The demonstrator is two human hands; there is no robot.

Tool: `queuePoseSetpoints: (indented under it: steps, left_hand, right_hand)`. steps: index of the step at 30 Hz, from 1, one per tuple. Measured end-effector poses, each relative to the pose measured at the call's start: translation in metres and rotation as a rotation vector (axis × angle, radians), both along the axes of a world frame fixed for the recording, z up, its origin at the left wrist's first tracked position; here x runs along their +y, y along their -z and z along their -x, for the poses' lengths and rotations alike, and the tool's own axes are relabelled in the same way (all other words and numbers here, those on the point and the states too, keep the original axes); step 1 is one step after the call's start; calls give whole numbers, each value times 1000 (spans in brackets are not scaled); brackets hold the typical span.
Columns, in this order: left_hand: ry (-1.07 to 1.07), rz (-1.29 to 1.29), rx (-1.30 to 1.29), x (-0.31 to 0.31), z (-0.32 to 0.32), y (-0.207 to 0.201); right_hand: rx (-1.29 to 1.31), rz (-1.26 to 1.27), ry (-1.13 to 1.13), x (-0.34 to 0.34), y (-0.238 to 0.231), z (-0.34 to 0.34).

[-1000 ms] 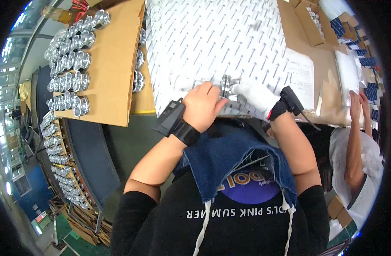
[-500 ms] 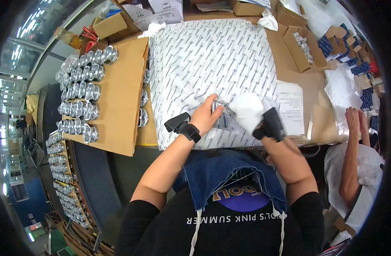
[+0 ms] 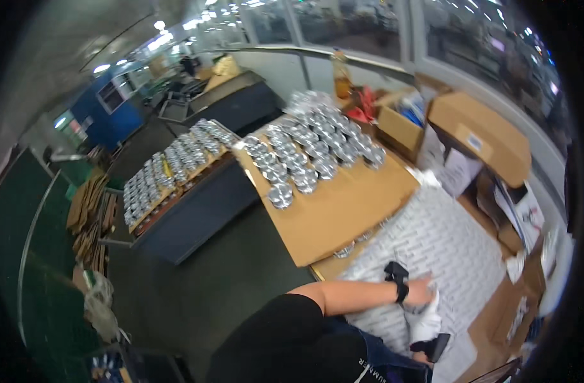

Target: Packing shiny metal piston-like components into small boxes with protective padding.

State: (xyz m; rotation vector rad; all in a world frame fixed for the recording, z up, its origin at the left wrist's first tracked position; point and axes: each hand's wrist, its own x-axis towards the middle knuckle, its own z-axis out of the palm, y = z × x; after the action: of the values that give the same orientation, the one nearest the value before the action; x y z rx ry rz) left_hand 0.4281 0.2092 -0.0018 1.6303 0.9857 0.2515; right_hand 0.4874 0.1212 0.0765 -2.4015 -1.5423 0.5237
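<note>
My bare left hand (image 3: 421, 290) reaches over patterned wrapping sheets (image 3: 445, 236), a black strap with a black block on its wrist. Right beside it is my right hand (image 3: 426, 323), covered in white like a glove, with a similar black block at the wrist. The two hands meet or nearly meet over the sheets. Blur and the small size hide the fingers, and I cannot make out anything between them.
Left of the sheets, a cardboard sheet (image 3: 343, 220) bears rows of shiny round metal parts (image 3: 304, 179). Similar parts (image 3: 170, 169) fill a dark table farther left. Behind stand an open carton (image 3: 400, 124), red items (image 3: 365, 105) and a bottle (image 3: 341, 76).
The view has swung left, towards the metal parts and the farther table. Both hands remain close together over the patterned sheets. The person at the right is out of view.
</note>
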Motion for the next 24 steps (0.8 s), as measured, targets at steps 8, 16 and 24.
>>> queuePoseSetpoints:
  steps: [8, 16, 24]
  left_hand:
    - [555, -482, 142, -8, 38, 0]
    - [514, -842, 77, -4, 25, 21]
    - [874, -380, 193, 4, 23, 4]
  right_hand:
    - [547, 356, -468, 27, -4, -61]
    - [-103, 216, -340, 12, -18, -39]
    - [-518, 234, -486, 6, 33, -20]
